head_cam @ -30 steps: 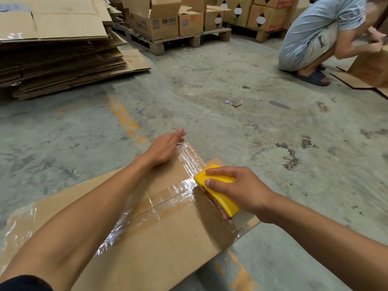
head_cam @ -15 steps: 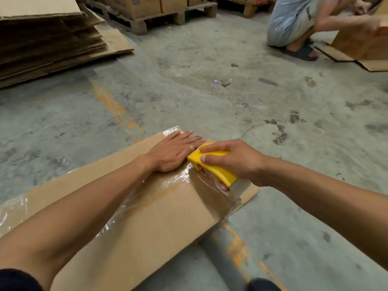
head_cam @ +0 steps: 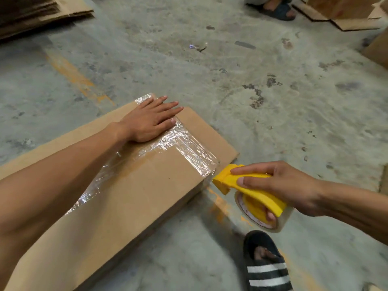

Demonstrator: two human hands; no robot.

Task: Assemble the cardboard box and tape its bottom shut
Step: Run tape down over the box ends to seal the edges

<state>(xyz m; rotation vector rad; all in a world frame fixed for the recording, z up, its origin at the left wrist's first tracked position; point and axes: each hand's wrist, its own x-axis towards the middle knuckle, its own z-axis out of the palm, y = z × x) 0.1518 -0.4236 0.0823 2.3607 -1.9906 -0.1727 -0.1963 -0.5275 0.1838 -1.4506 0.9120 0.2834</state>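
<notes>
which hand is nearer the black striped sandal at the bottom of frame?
Right. The right hand, gripping the yellow tape dispenser, hovers just above the sandal. The left hand lies flat on the taped cardboard box, far up and left of it.

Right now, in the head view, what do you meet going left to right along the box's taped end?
Left hand flat on the cardboard box → clear tape across its end → yellow tape dispenser past the corner → right hand gripping it.
</notes>
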